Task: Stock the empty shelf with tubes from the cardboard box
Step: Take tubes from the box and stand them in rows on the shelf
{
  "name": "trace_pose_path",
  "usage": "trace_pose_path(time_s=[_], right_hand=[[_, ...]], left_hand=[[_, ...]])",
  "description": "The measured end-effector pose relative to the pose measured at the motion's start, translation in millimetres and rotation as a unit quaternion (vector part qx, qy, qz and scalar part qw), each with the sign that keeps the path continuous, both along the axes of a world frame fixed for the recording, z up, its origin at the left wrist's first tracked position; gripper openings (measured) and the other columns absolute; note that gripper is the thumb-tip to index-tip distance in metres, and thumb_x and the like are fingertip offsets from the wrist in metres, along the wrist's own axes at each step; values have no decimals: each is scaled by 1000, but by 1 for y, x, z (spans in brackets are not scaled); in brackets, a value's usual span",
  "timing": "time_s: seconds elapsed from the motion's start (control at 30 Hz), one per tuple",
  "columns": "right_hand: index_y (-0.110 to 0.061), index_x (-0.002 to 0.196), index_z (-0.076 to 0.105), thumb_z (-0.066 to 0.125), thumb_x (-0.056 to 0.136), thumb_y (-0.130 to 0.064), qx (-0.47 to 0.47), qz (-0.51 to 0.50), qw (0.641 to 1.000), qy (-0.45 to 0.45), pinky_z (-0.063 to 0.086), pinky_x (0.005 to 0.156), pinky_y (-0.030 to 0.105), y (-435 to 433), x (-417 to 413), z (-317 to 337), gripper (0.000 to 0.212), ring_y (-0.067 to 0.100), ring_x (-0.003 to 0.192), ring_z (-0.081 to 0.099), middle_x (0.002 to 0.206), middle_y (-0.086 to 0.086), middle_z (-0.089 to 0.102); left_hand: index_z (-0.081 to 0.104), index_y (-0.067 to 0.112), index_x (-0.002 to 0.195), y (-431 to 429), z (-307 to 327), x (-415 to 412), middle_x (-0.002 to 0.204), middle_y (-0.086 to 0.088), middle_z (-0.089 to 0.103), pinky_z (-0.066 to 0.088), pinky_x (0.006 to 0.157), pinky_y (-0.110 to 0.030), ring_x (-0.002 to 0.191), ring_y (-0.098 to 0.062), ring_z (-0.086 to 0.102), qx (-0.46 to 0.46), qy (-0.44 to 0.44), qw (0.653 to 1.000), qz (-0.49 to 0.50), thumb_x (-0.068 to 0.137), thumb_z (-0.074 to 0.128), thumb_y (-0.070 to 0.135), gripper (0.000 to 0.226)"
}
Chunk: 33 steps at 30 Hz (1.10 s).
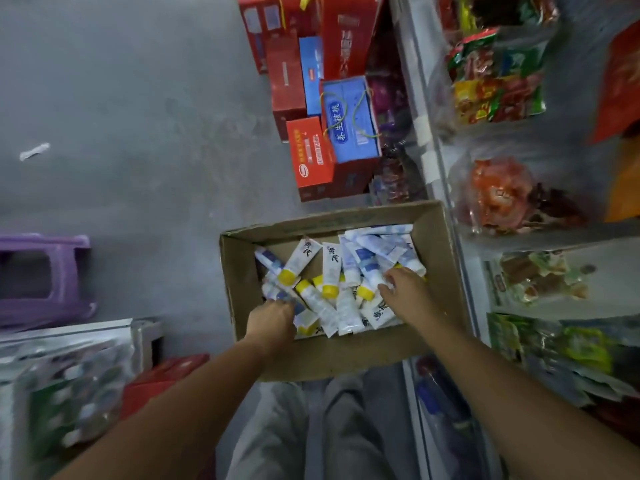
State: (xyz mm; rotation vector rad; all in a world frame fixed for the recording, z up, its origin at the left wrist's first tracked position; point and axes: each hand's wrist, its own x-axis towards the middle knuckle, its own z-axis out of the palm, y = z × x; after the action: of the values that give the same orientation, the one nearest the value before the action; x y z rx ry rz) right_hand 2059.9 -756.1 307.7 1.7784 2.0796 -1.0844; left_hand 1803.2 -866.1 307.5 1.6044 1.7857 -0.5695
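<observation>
A blue carton (349,123) on the floor carried large white Chinese characters running along its top, beginning 养生; the two that followed looked like 核桃 but were not sharp. The red carton (308,154) beside it bore a white oval logo and lines of print too blurred to read. Several white tubes (330,265) in the cardboard box (239,271) showed two dark brush-style characters, not legible.
</observation>
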Motion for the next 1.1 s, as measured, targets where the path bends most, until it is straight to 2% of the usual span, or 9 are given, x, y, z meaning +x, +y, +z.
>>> trace_pose_path(time_s=[0.2,0.33,0.47,0.6,0.67,0.73,0.8,0.9,1.1], right_hand=[[-10,79,53,56,93,-22,17,-26,999,-22,45,72,38,13,-8,-29,19,36,88,59,88,20,60],[-3,94,60,56,95,-28,-10,-28,998,-53,46,74,38,18,-14,-44,26,36,94,59,98,21,62],[-4,108,61,55,96,-33,-57,-52,995,-70,51,80,40,20,-20,-51,32,34,100,60,107,17,64],[-5,95,59,58,95,-32,-81,-85,991,-58,45,72,33,23,-23,-55,27,34,94,61,97,17,64],[-9,87,57,59,94,-31,-92,-108,989,-48,40,67,31,25,-23,-55,24,34,91,62,86,14,61],[-5,97,64,60,94,-31,-106,-137,984,-30,45,70,31,27,-23,-55,27,33,93,63,92,14,65],[-2,108,67,60,94,-33,-116,-176,977,-12,45,68,28,28,-21,-56,35,30,95,63,101,14,68],[-2,99,70,57,96,-35,-115,-206,972,2,42,59,26,29,-20,-58,35,29,89,64,95,14,70],[-2,108,68,73,86,-29,-160,-316,935,27,57,82,49,34,-29,-62,35,33,94,66,106,17,69]], left_hand=[[63,16,112,1,-29,-4,109,-6,67,52,77,-31,99,-23,65,-49,-32,986,159,91,56,30,26],[64,11,102,-1,-42,-2,100,-8,67,54,70,-31,90,-25,66,-66,-59,943,319,87,64,35,29],[67,10,106,-2,-53,0,103,-9,70,56,82,-35,95,-27,68,-73,-107,873,471,86,67,33,30],[65,7,115,-3,-61,5,113,-12,69,51,82,-30,97,-25,66,-89,-121,808,569,85,74,33,41],[64,7,117,-4,-64,10,114,-12,68,53,89,-32,103,-26,66,-103,-124,780,605,80,80,35,50],[64,8,117,-8,-68,13,115,-11,68,53,95,-37,106,-27,66,-115,-124,757,631,74,85,39,57],[65,10,114,-10,-71,16,111,-10,70,55,93,-39,103,-27,67,-119,-127,741,649,67,88,45,63],[69,15,104,-18,-84,18,98,-7,74,60,85,-42,90,-26,71,-121,-135,724,666,45,88,63,79],[67,8,98,-14,-80,19,88,-13,74,62,73,-40,74,-26,73,-119,-139,703,687,68,90,33,46]])
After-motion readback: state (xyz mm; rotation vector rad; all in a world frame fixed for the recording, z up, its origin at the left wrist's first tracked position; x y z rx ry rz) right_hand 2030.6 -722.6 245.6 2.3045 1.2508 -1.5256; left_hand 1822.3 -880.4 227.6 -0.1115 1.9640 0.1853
